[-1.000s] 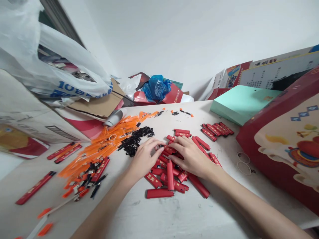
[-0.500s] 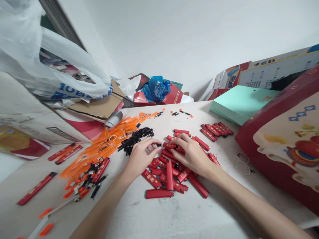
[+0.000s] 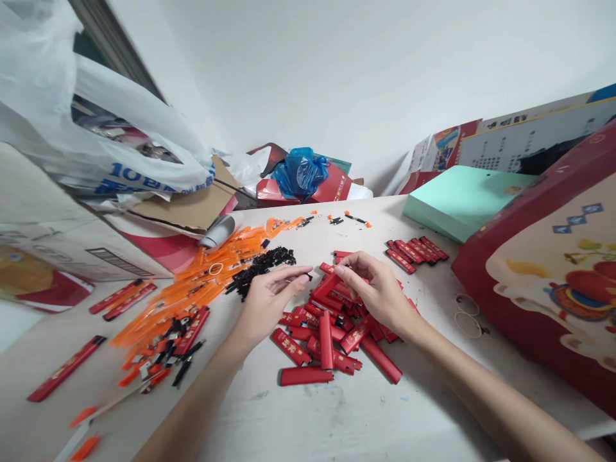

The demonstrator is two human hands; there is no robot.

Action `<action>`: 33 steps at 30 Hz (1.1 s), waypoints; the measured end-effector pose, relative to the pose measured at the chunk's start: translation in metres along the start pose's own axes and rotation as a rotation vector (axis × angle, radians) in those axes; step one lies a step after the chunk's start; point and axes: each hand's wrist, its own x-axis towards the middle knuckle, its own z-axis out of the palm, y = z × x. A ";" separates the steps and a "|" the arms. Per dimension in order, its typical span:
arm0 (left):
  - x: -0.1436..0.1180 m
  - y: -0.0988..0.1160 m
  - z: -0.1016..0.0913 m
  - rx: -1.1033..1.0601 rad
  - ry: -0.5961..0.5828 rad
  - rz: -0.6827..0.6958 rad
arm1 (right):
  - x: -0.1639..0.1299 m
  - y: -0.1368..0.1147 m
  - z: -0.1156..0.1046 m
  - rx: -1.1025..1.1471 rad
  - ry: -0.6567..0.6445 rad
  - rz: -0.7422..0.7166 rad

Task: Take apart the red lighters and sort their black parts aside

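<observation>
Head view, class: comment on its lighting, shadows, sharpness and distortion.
Head view: soft, even light, with only faint shadows under the right hand and left hand; the pile of red cases is sharp and free of glare; wide-lens distortion tilts the red gift box and stretches the plastic bag at the edges.

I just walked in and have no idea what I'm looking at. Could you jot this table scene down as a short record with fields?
Surface: white table
Right hand: pinches one red case, lifted at one end over the red pile
Left hand: open, fingers beside a small black part
Left of hands: black parts heap, orange strips
Right side: neat red row, green box, rubber bands
</observation>
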 end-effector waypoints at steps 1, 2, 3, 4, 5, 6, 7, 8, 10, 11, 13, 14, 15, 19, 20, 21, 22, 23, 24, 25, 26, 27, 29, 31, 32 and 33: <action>-0.001 0.003 0.000 -0.044 0.008 -0.032 | 0.000 -0.001 0.000 0.017 -0.028 0.010; -0.002 0.005 0.000 -0.078 0.019 -0.054 | -0.001 -0.001 0.000 0.018 -0.052 0.009; -0.003 0.007 0.001 -0.106 0.025 -0.065 | -0.001 -0.002 0.000 0.004 -0.071 -0.005; -0.005 0.009 0.002 -0.132 0.025 -0.066 | -0.002 -0.002 0.001 -0.016 -0.086 -0.033; -0.006 0.010 0.003 -0.155 0.019 -0.059 | -0.002 -0.003 0.001 -0.036 -0.096 -0.069; -0.007 0.011 0.005 -0.174 0.007 -0.047 | -0.003 -0.003 0.002 -0.050 -0.105 -0.105; -0.009 0.011 0.006 -0.186 -0.004 -0.033 | -0.003 -0.004 0.003 -0.056 -0.112 -0.136; -0.010 0.012 0.008 -0.192 -0.012 -0.015 | -0.004 -0.005 0.003 -0.055 -0.116 -0.159; -0.012 0.013 0.012 -0.181 -0.015 0.029 | -0.005 -0.005 0.005 -0.048 -0.124 -0.181; -0.013 0.013 0.013 -0.167 -0.011 0.055 | -0.006 -0.004 0.006 -0.054 -0.131 -0.182; -0.014 0.014 0.015 -0.144 0.000 0.103 | -0.007 -0.002 0.007 -0.097 -0.146 -0.178; -0.015 0.014 0.016 -0.139 0.004 0.122 | -0.008 -0.001 0.008 -0.130 -0.154 -0.177; -0.016 0.014 0.017 -0.135 0.008 0.133 | -0.008 0.000 0.008 -0.162 -0.160 -0.180; -0.018 0.013 0.019 -0.056 0.028 0.172 | -0.007 0.003 0.010 -0.210 -0.167 -0.227; -0.019 0.012 0.019 -0.022 0.035 0.188 | -0.007 0.003 0.010 -0.205 -0.168 -0.238; -0.019 0.012 0.019 0.010 0.041 0.202 | -0.007 0.003 0.010 -0.198 -0.169 -0.247; -0.019 0.011 0.019 0.033 0.046 0.215 | -0.007 0.003 0.010 -0.190 -0.170 -0.252; -0.019 0.011 0.019 0.046 0.051 0.224 | -0.007 0.003 0.010 -0.181 -0.173 -0.254; -0.019 0.011 0.018 0.051 0.054 0.231 | -0.008 0.002 0.010 -0.174 -0.175 -0.255; -0.019 0.011 0.018 0.049 0.054 0.237 | -0.008 0.001 0.010 -0.171 -0.177 -0.256; -0.019 0.011 0.018 0.044 0.051 0.243 | -0.008 0.000 0.009 -0.172 -0.179 -0.258; -0.019 0.012 0.018 0.039 0.046 0.246 | -0.008 -0.001 0.009 -0.173 -0.184 -0.259; -0.019 0.013 0.019 0.036 0.036 0.249 | -0.008 -0.003 0.008 -0.181 -0.200 -0.253; -0.020 0.014 0.021 0.037 0.044 0.244 | -0.008 -0.005 0.008 -0.197 -0.215 -0.236; -0.021 0.014 0.022 0.033 0.057 0.238 | -0.008 -0.005 0.008 -0.203 -0.221 -0.227; -0.022 0.015 0.023 0.025 0.073 0.227 | -0.008 -0.006 0.008 -0.206 -0.226 -0.218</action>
